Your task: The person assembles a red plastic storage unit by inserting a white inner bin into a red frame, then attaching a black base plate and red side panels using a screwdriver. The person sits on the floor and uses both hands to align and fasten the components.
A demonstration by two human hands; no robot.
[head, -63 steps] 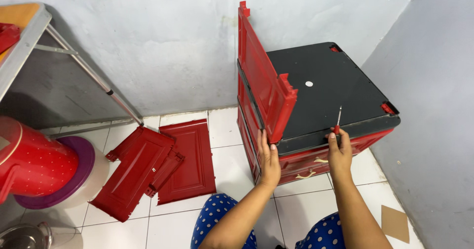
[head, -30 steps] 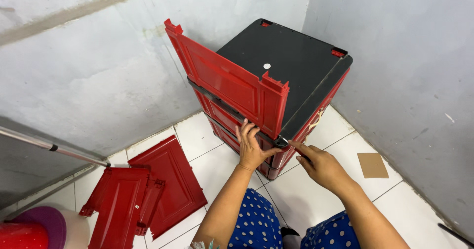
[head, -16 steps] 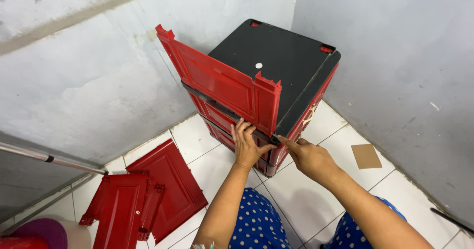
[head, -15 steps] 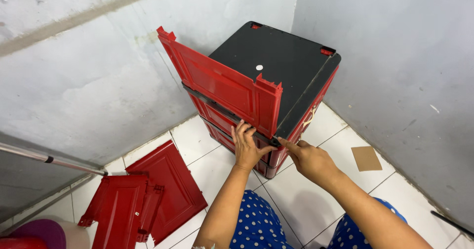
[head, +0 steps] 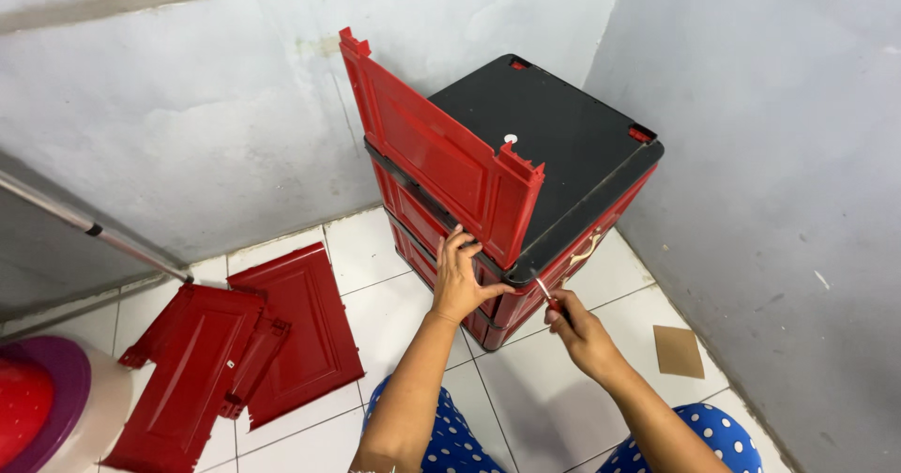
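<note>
A red plastic cabinet (head: 582, 248) with a black top panel (head: 554, 144) stands in the corner on the white tiled floor. A red side panel (head: 441, 154) rises upright above its left side. My left hand (head: 458, 281) presses flat against the cabinet's lower left corner, just under that panel. My right hand (head: 577, 328) grips a small screwdriver (head: 546, 292) with a red handle, its metal tip touching the cabinet's front corner edge below the black top.
Two loose red panels (head: 239, 351) lie overlapping on the floor at the left. A red and purple container (head: 42, 407) sits at the far left edge. A metal leg (head: 89, 231) slants along the wall. A cardboard scrap (head: 678, 351) lies by the right wall.
My view has shifted slightly; the cabinet sits a little further right in frame. Both hands stay at the cabinet's front corner, the right hand still holding the screwdriver there.
</note>
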